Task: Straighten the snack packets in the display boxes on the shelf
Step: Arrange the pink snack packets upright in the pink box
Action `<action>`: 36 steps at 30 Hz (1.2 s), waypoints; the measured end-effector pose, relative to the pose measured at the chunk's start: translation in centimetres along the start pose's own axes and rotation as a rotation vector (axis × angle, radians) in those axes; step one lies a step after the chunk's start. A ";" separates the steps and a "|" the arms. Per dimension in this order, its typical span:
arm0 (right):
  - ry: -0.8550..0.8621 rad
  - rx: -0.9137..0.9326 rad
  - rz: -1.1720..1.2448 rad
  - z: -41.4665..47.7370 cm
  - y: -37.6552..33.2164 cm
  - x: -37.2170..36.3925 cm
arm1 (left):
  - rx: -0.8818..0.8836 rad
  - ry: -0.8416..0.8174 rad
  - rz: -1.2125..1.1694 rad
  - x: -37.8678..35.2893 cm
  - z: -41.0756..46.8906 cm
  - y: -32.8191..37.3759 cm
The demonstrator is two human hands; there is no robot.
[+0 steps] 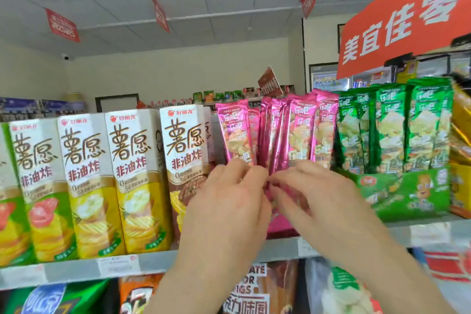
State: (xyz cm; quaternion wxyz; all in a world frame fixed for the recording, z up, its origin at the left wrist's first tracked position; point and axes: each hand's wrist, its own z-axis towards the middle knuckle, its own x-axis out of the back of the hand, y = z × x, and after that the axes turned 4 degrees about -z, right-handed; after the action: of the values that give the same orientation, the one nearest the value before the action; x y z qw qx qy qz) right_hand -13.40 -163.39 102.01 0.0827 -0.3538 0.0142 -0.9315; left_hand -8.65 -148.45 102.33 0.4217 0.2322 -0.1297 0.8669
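Blocking most of the pink display box: both hands, side by side in front of it. Only a strip of the box's bottom front shows between the wrists.

- Left hand: fingers curled, tips pinching the lower part of the pink packets.
- Right hand: fingers curled round the same packets from the right, pink foil showing between them. Motion blur here, so the exact grip is unclear.
- Fingertips of the two hands nearly touch at the packets' lower middle.

Pink packets stand in their box on the shelf. The leftmost stands a little apart and the middle ones lean, so the row is uneven.

Neighbours:
- Left: a row of tall chip cartons, upright, tight together; the last one stands just beside the left hand.
- Right: green display box holding green packets, upright in neat rows, just beside the pink ones.
- Far right edge: yellow packets, partly cut off.
- Above right: red sign overhanging the green box.
- Shelf edge carries a price label.
- Lower shelf: snack bags, partly hidden by the forearms.
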 end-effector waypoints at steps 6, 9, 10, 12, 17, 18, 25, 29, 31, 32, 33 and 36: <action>0.044 -0.028 -0.037 -1.0 0.2 -2.9 | 0.049 0.008 0.011 -3.1 -2.5 -1.4; 0.051 0.000 -0.015 -0.7 0.6 -3.0 | 0.041 0.057 -0.030 -3.3 -2.7 -1.9; 0.044 0.004 0.004 -0.6 0.7 -3.0 | 0.036 0.068 -0.043 -3.4 -2.8 -2.0; 0.028 0.006 0.055 -0.3 1.1 -3.1 | 0.045 0.085 -0.077 -3.6 -2.9 -2.0; 0.003 -0.091 0.166 0.8 2.5 -2.6 | 0.003 0.135 -0.211 -4.6 -2.5 -1.3; 0.035 -0.124 0.194 1.0 2.7 -2.5 | -0.019 0.141 -0.258 -4.9 -2.4 -0.9; 0.065 -0.326 0.486 2.5 3.7 -1.9 | -0.010 0.040 -0.709 -5.7 -1.7 0.9; -0.051 -0.258 0.499 2.1 4.2 -1.7 | 0.005 0.207 -0.637 -5.4 -1.5 -0.3; -0.051 -0.265 0.438 2.0 4.5 -1.8 | 0.096 0.294 -0.579 -5.3 -0.8 -1.1; -0.034 -0.292 0.425 1.9 4.7 -1.8 | 0.157 0.284 -0.584 -5.2 -0.4 -1.3; -0.018 -0.315 0.418 1.9 4.8 -1.9 | 0.219 0.239 -0.608 -5.1 0.1 -1.3; 0.020 -0.310 0.353 1.7 5.0 -2.3 | 0.370 0.086 -0.713 -5.2 1.3 -0.8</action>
State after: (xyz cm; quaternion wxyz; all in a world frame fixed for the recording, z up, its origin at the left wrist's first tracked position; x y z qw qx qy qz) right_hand -9.86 -167.89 101.30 0.1890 -0.3451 0.2194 -0.8928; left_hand -4.84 -152.01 100.84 0.6523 0.2980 0.1349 0.6838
